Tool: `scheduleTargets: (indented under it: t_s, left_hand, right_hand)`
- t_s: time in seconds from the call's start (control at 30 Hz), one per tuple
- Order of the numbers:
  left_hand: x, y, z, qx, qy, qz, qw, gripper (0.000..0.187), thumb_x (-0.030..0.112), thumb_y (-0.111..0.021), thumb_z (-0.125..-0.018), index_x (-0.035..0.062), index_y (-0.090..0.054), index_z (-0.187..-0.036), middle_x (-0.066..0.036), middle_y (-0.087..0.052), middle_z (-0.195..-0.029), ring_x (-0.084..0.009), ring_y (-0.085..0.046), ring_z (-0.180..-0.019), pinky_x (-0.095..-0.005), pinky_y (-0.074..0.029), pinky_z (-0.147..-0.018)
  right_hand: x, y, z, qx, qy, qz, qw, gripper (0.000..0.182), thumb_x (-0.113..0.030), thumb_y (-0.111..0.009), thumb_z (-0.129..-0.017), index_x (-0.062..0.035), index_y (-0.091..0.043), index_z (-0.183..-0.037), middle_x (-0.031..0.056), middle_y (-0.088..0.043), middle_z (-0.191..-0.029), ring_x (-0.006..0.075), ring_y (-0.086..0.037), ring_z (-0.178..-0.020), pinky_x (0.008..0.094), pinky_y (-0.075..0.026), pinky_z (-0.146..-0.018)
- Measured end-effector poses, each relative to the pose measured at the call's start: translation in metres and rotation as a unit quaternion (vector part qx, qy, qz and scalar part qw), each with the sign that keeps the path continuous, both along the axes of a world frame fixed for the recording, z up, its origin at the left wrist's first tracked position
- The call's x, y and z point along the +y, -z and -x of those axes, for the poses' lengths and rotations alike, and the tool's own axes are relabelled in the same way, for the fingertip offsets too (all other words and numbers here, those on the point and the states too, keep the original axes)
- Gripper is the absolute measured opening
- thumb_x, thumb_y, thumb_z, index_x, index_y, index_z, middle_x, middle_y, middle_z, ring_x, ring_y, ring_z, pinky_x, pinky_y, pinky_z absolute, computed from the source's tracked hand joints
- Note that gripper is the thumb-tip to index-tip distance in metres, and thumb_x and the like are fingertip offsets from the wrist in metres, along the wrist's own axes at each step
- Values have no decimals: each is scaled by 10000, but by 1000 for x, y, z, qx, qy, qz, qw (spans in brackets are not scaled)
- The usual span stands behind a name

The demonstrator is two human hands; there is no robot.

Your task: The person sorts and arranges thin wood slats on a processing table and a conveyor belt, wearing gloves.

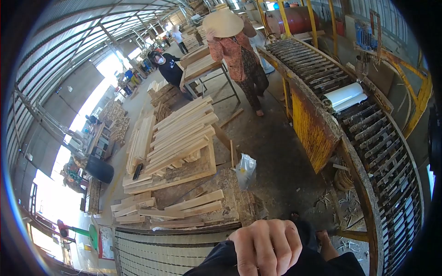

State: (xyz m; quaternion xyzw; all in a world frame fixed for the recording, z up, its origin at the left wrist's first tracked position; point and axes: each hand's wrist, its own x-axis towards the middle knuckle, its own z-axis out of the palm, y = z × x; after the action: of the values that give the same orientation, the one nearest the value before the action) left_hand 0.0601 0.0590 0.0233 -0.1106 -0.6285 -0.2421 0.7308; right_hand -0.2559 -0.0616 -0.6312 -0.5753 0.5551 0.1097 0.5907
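Pale ribbed surface [168,250] lies low in front of me, left of my dark-clothed legs. My right hand [266,248] is curled into a fist above my lap, knuckles up; I cannot tell whether anything is inside it. My left hand is out of sight. Just past the ribbed surface, short wooden pieces [198,201] lie loosely on a worn, dusty worktop [230,184], the nearest wood to my fist. A clear plastic bag [245,171] sits at its right edge.

Beyond them, long pale planks [179,133] are laid side by side over a board, with a small black object [137,171] near their left end. To my right, a long slatted conveyor [373,138] with a rusty yellow panel [311,129] walls off that side, and a shiny white roll [345,96] rests across it. Offcuts litter the concrete floor [276,184] between.

Farther on, a person in a conical hat [237,55] stands in the aisle, and a masked person in a dark top [170,69] leans beside a table of wood [202,64]. A dark bin [99,169] stands off to the left. Small white lettering marks the dark top, too small to read. Metal roofing [92,27] spans overhead.
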Motion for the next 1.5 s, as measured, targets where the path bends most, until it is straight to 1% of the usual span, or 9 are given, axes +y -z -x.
scheduleTargets:
  t_s: [0.1,0.27,0.33,0.5,0.6,0.77,0.87,1.03,1.5]
  left_hand:
    - [4,2,4,7,-23,-37,999,342,199,-580,-1023,175,-683,-699,38,-625,-694,-92,-569,-588,-219,-432,-535]
    - [2,4,4,12,-32,-6,999,339,194,-578,-1023,176,-686,-702,36,-628,-703,-91,-571,-596,-221,-432,-539]
    - [0,1,2,3,-27,3,1000,336,196,-580,-1022,176,-689,-705,37,-628,-704,-90,-570,-597,-221,-432,-539]
    - [2,6,7,20,-27,-8,999,330,200,-585,-1020,172,-696,-710,41,-627,-707,-86,-566,-597,-221,-433,-541]
    - [-13,-1,-3,-24,33,59,997,127,149,-726,-937,118,-811,-848,-61,-707,-736,-135,-638,-609,-252,-528,-586]
    - [1,6,10,31,-42,-13,999,327,194,-591,-1017,170,-690,-706,44,-619,-698,-87,-563,-595,-221,-431,-539]
    - [0,5,8,26,-42,-7,999,319,189,-600,-1012,168,-685,-705,44,-614,-693,-89,-561,-592,-220,-429,-535]
    - [0,7,10,42,-52,-3,998,311,185,-612,-1007,169,-677,-703,47,-607,-687,-86,-558,-593,-216,-428,-537]
    - [1,4,10,37,-51,-14,998,333,196,-599,-1014,176,-660,-687,54,-583,-665,-83,-547,-581,-217,-413,-529]
  right_hand:
    - [-5,43,10,16,-53,51,997,309,-193,-792,-819,-85,-728,-1102,96,-742,-892,263,-712,-874,394,-580,-697]
    - [-12,103,34,-26,-45,3,999,279,-215,-759,-821,-26,-752,-1025,109,-759,-977,214,-704,-848,378,-558,-730]
    - [-8,107,31,17,-42,27,999,308,-239,-759,-824,-89,-763,-1092,123,-760,-1021,256,-718,-931,400,-573,-806]
    - [-5,67,18,50,-43,39,997,277,-233,-765,-825,-67,-770,-1046,116,-762,-1018,237,-708,-888,386,-572,-788]
    - [-4,51,17,35,-30,33,998,264,-223,-779,-822,-60,-768,-1028,106,-763,-989,218,-698,-861,374,-567,-760]
    - [-3,89,29,17,-36,58,997,230,-203,-784,-827,-39,-766,-987,99,-759,-922,202,-693,-813,355,-560,-712]
    - [2,27,11,10,-7,39,999,248,-211,-794,-816,-26,-763,-978,108,-755,-894,208,-692,-791,356,-560,-707]
    - [-4,105,29,21,-20,38,999,299,-224,-824,-769,-30,-769,-989,105,-756,-892,225,-691,-782,374,-565,-720]
    - [4,-25,-4,-21,7,42,999,239,-82,-780,-791,-28,-788,-1024,112,-767,-974,223,-704,-851,377,-559,-772]
